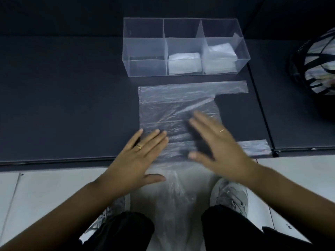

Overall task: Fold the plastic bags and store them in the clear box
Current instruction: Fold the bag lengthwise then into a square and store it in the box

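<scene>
A clear plastic bag (168, 107) lies spread flat on the dark mat, its two handle strips pointing right. My left hand (139, 158) lies flat with straight fingers on the bag's near left part. My right hand (215, 140), blurred, is spread open over the bag's right half; I cannot tell whether it touches it. Beyond the bag stands the clear box (145, 49) with three compartments. Folded white bags (184, 63) fill the middle compartment and more folded bags (217, 57) the right one. The left compartment holds nothing.
More clear plastic (174, 200) hangs over the mat's near edge between my shoes. A black mesh basket (315, 64) with bags inside sits at the far right. The dark mat (63, 105) ends at a seam on the right and pale floor tiles (36, 189) lie nearer.
</scene>
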